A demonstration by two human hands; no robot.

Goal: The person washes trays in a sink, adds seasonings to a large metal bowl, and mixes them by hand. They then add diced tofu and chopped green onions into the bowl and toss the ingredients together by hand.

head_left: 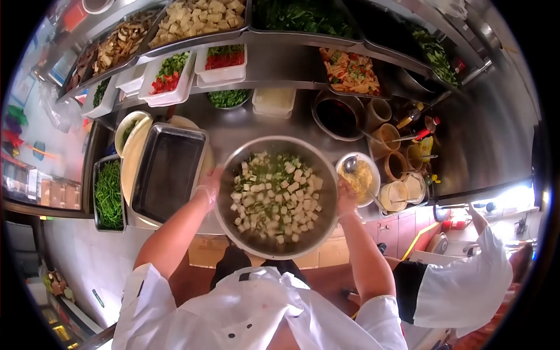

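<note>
A large steel mixing bowl (pixel 279 247) is held in front of my body, at the counter's edge. Inside lie white cubes that look like tofu (pixel 277 201), mixed with chopped greens. My left hand (pixel 209 184) grips the bowl's rim on the left side. On the opposite side, my right hand (pixel 347 197) has its fingers closed on the rim; some fingers are hidden. Just left of my left hand rests a dark rectangular metal tray (pixel 169 172). A white bowl (pixel 371 197) of yellowish minced food, with a spoon in it, sits close behind my right hand.
A pot of dark liquid (pixel 338 115) and several seasoning containers (pixel 396 192) stand at right. Green beans (pixel 109 195) fill a tray at far left. Shelves above hold cubed tofu (pixel 198 22) and chopped vegetables (pixel 170 73). Another person in white (pixel 464 283) works at right.
</note>
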